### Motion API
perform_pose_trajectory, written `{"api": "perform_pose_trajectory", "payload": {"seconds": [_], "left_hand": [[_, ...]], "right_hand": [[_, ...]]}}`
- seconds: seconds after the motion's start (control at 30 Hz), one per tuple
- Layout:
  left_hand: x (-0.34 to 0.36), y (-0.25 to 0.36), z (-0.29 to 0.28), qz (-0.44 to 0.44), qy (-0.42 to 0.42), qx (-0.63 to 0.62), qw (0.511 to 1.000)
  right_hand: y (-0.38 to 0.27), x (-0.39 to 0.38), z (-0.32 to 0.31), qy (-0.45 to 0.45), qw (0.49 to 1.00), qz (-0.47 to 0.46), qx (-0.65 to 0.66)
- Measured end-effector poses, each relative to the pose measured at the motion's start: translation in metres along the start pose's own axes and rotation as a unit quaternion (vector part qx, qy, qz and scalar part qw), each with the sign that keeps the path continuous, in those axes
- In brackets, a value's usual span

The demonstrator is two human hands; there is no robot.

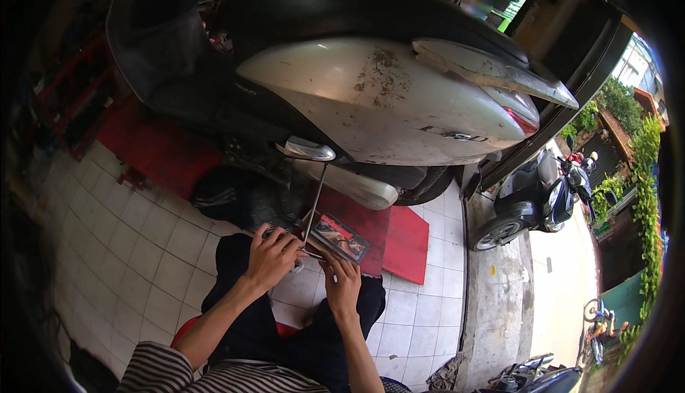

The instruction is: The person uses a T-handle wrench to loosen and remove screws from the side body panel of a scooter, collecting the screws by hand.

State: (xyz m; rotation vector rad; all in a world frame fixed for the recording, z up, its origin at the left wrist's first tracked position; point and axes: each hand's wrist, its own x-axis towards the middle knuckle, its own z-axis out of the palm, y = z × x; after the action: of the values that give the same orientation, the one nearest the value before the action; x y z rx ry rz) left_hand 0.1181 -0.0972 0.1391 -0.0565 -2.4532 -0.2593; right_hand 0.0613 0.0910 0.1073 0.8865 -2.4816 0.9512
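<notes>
A slim metal T-handle wrench [315, 204] runs from my hands up to the underside of the scooter, its far end just below a folded silver footrest [308, 149]. My left hand [274, 256] has its fingers curled at the handle end beside the shaft. On the right part of the crossbar, my right hand [340, 279] closes its fingertips. The silver scooter [321, 100] has scuffed, dirty side panels. Its far workings, where the wrench tip reaches, are dark and hard to make out.
A flat printed package [341, 237] lies on the red platform [407, 243] beyond my right hand. The black engine housing [267, 206] sits close to my left hand. White floor tiles [168, 264] surround me. A parked motorcycle [528, 200] stands outside at right.
</notes>
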Motion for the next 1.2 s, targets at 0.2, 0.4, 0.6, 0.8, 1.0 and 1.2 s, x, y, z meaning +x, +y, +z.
{"api": "perform_pose_trajectory", "payload": {"seconds": [0.2, 0.4, 0.6, 0.8, 1.0, 1.2], "left_hand": [[-0.002, -0.012, -0.005, -0.07, 0.193, 0.008, 0.979], [-0.005, -0.015, -0.008, -0.162, 0.134, -0.103, 0.972], [-0.012, 0.006, 0.022, -0.152, 0.088, -0.245, 0.954], [-0.002, 0.011, 0.005, -0.107, 0.0, -0.201, 0.974], [-0.006, 0.002, 0.003, 0.022, -0.102, -0.079, 0.991], [-0.011, 0.004, 0.018, 0.058, -0.099, -0.022, 0.993]], "right_hand": [[0.006, -0.011, 0.028, -0.014, 0.998, 0.051, -0.038], [-0.018, -0.011, 0.044, -0.056, 0.989, 0.136, 0.009], [-0.02, -0.01, 0.056, -0.08, 0.981, 0.103, 0.141], [0.017, 0.009, 0.025, -0.057, 0.911, 0.22, 0.345], [0.001, 0.055, -0.025, -0.034, 0.865, 0.291, 0.407], [-0.004, 0.077, 0.019, -0.089, 0.979, 0.139, 0.124]]}}
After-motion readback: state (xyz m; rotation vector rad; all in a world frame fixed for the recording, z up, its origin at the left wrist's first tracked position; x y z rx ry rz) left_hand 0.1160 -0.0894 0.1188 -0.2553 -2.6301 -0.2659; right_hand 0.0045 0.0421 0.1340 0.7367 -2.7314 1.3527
